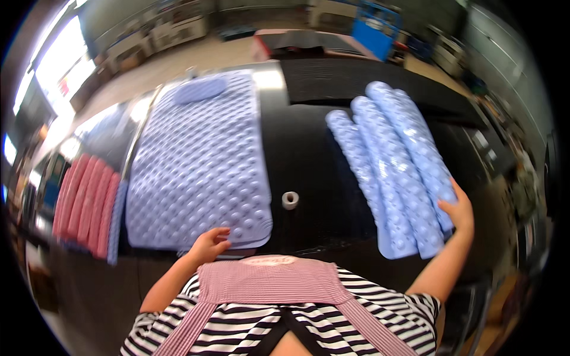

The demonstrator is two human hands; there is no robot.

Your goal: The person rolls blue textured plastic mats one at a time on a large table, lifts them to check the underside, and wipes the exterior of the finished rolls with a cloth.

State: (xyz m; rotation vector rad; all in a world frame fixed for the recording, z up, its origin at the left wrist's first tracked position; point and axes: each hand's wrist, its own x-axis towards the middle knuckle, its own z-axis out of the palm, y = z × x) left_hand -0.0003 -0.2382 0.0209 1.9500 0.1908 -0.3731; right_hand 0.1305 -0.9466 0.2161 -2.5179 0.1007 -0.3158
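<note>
A pale blue bath mat [199, 160] with raised round bumps lies flat on the dark table to my left, with a smaller blue oval piece [200, 90] on its far end. My left hand [209, 244] is at the mat's near edge, fingers apart and holding nothing. On the right, several rolled blue bath mats [389, 172] lie side by side, lengthwise away from me. My right hand [460, 207] grips the outer side of the rightmost roll near its close end, thumb on top; some of its fingers are hidden behind the roll.
A small white tape roll [290, 200] stands between the flat mat and the rolls. Several pink rolled mats [86, 204] are stacked at the far left beside a blue mat edge. Black sheeting [368, 83] covers the table's far side. A blue frame [376, 29] stands behind.
</note>
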